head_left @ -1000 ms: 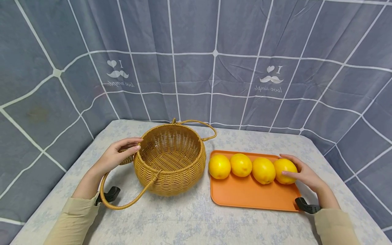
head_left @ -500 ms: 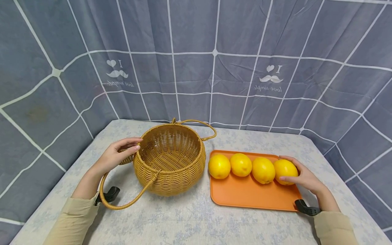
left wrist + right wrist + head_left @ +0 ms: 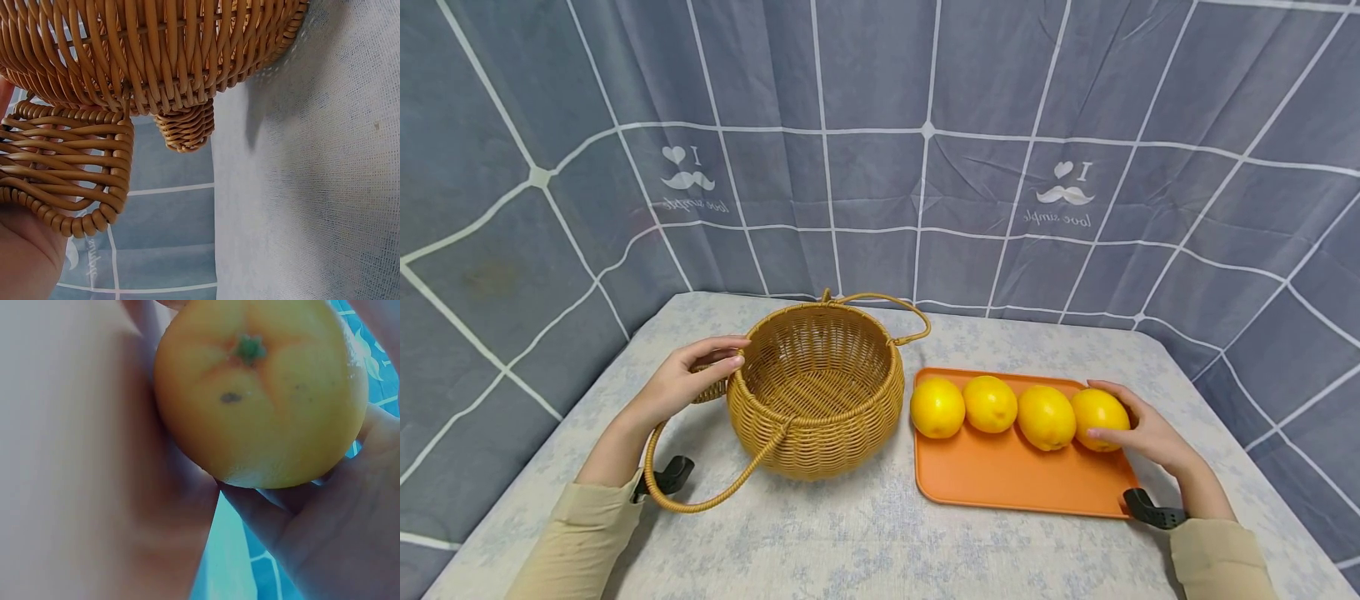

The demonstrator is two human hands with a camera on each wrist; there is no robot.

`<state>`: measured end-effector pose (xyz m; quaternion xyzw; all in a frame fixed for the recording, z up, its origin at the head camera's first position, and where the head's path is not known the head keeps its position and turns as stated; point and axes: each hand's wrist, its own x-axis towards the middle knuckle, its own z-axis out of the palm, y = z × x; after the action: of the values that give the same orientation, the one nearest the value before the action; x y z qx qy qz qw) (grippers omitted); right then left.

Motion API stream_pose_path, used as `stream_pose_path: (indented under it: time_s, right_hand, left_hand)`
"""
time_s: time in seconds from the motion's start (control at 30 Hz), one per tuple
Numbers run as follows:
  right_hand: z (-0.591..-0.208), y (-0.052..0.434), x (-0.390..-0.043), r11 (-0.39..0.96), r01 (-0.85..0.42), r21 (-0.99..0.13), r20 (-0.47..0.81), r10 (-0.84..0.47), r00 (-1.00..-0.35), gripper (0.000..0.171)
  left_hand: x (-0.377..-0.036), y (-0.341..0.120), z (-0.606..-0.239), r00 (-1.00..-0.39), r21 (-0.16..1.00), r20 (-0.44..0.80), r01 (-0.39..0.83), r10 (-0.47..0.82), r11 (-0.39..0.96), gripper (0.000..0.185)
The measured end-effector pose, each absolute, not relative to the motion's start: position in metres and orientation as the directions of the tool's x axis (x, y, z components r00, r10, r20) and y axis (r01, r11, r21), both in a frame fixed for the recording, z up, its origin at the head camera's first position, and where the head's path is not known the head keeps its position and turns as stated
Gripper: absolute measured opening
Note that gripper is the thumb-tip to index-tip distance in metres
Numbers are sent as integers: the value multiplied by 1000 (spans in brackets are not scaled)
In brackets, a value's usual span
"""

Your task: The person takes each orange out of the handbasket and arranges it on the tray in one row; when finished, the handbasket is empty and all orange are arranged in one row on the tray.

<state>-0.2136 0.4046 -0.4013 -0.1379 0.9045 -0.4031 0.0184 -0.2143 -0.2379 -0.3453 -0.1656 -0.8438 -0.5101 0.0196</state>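
Observation:
A round wicker basket (image 3: 820, 446) stands on the table, left of centre. My left hand (image 3: 681, 383) holds its left rim, thumb and fingertips at the edge. In the left wrist view part of the palm shows behind a woven flap (image 3: 69, 165) on the basket's side. Several yellow citrus fruits (image 3: 990, 405) lie in a row along the far side of an orange tray (image 3: 1022, 483). My right hand (image 3: 1150, 433) grips the rightmost fruit (image 3: 1099, 417), fingers behind it and thumb in front. In the right wrist view that fruit shows a green stem end.
One basket handle (image 3: 700, 508) droops onto the table toward the left forearm; the other handle (image 3: 917, 317) leans out at the back right. A grey-blue curtain (image 3: 880, 183) with white lines hangs behind the table (image 3: 820, 542).
My right thumb has shifted slightly lower on the front of the rightmost fruit, and the fingers have settled closer round it. The left hand and basket have stayed put.

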Motion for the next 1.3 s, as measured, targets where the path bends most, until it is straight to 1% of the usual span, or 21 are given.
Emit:
stream_pose_path:
  time_s: [0.33, 0.8, 1.03, 1.3]
  right_hand:
    - [-399, 405, -213, 670, -214, -710, 66, -240, -968, 68]
    - [-395, 408, -211, 684, -200, -702, 58, -225, -973, 68]
    - [-391, 410, -207, 653, -230, -722, 87, -244, -966, 66]
    - [-378, 409, -207, 679, -216, -701, 50, -256, -966, 62]
  left_hand:
    - [-215, -236, -344, -944, 866, 199, 295, 262, 404, 41]
    - [-218, -235, -346, -940, 865, 211, 307, 268, 397, 40]
    - [-217, -235, -347, -938, 859, 212, 312, 272, 406, 40]
    - [-212, -239, -345, -937, 849, 208, 316, 282, 423, 41]
